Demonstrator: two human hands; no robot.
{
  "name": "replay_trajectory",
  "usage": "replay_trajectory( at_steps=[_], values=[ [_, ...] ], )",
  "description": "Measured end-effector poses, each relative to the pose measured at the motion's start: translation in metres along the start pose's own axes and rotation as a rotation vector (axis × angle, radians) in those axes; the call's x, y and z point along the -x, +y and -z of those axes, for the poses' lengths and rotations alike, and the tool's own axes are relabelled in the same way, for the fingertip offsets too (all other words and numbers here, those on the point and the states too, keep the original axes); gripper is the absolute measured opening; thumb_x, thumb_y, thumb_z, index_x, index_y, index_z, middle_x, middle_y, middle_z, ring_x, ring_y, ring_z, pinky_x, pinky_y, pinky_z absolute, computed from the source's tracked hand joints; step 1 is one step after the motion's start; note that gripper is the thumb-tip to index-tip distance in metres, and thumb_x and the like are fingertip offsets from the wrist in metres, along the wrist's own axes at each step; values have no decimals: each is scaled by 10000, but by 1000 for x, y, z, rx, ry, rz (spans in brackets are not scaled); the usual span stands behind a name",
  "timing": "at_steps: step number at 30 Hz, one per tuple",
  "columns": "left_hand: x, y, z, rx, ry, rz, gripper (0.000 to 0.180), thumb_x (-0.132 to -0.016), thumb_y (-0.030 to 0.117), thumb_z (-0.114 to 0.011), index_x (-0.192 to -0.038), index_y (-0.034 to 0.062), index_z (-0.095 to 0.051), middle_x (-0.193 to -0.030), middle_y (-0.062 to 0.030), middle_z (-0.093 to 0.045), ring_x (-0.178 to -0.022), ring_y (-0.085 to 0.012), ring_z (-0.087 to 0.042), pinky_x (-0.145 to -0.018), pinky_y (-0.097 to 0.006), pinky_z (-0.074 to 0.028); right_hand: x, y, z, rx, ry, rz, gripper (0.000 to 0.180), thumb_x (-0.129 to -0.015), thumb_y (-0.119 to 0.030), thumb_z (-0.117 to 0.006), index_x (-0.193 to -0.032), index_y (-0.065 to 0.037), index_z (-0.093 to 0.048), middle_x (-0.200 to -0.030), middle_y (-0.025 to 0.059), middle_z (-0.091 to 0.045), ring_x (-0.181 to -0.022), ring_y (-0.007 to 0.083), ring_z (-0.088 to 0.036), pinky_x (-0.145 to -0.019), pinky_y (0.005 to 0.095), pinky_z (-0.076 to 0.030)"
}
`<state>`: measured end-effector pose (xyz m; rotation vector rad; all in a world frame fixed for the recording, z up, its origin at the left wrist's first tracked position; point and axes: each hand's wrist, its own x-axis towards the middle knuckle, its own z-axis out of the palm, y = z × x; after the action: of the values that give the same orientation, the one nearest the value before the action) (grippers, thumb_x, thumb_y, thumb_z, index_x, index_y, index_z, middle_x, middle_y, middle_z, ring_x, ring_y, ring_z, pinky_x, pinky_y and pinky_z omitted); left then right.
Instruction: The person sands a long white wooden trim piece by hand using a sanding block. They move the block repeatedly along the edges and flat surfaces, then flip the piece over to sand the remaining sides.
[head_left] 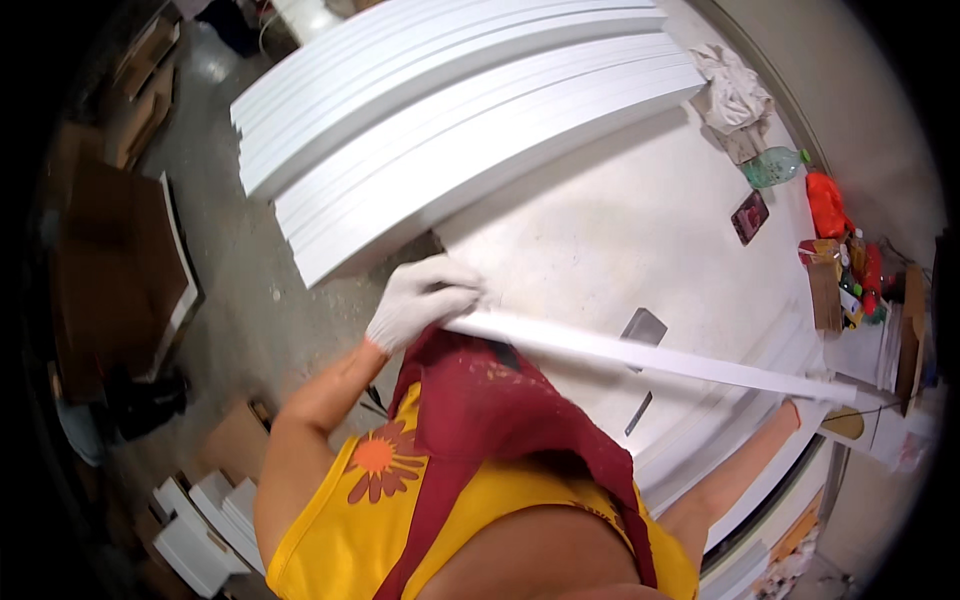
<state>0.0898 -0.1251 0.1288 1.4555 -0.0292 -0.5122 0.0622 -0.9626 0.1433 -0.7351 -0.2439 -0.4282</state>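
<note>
A long, narrow white strip (630, 353) slants across the worktable in front of my body, its left end nearer my waist. My left hand (425, 300), in a white knit glove, is closed at that left end with its fingers curled over. Far to the right, my right hand (822, 388), also gloved, grips the strip near its other end; its fingers are blurred and partly hidden. Beyond the strip's middle lies a grey rectangular block (645, 325). On the near side is a thin dark flat tool (638, 413).
Stacked long white panels (480, 150) cover the table's far side, overhanging at left. A phone (749, 217), green plastic bottle (773, 167), crumpled cloth (735, 95), red bag (826, 205) and carton of small bottles (826, 290) line the right. Cardboard (120, 270) stands at left.
</note>
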Motion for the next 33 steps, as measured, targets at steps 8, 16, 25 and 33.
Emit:
replay_trajectory(
  at_steps=[8,16,25,33],
  values=[
    [48,-28,5,-318,-177,18,882,-791,314,-812,-1508,11,-396,-1537,-188,-424,-1439,-292,-388,-1182,-363,-298,-120,255,-107,193,248,-49,362,-1023,-442,-423,-1167,-144,-569,-1012,92,-631,-894,267,-624,-804,461,-532],
    [4,-12,-15,-346,-105,142,771,-830,233,-751,-1481,9,-404,-1282,-160,-626,-1096,-256,-633,-970,-353,-484,-127,403,-328,-16,451,-175,430,-975,-404,-620,-1226,-56,-591,-1041,130,-658,-920,303,-656,-828,453,-562],
    [-20,115,84,-672,114,156,718,-790,110,-680,-1447,-13,-420,-1186,-114,-642,-1052,-193,-620,-888,-326,-519,47,436,-353,317,74,-687,533,-972,-327,-619,-1396,-15,-543,-1227,92,-662,-982,159,-652,-838,302,-533],
    [-117,127,135,-715,119,-5,691,-852,79,-665,-1480,-12,-392,-1246,-157,-623,-1153,-248,-591,-966,-349,-490,208,345,-308,522,530,-937,450,-986,-260,-587,-1357,-5,-584,-1192,103,-682,-977,166,-656,-822,304,-533]
  ],
)
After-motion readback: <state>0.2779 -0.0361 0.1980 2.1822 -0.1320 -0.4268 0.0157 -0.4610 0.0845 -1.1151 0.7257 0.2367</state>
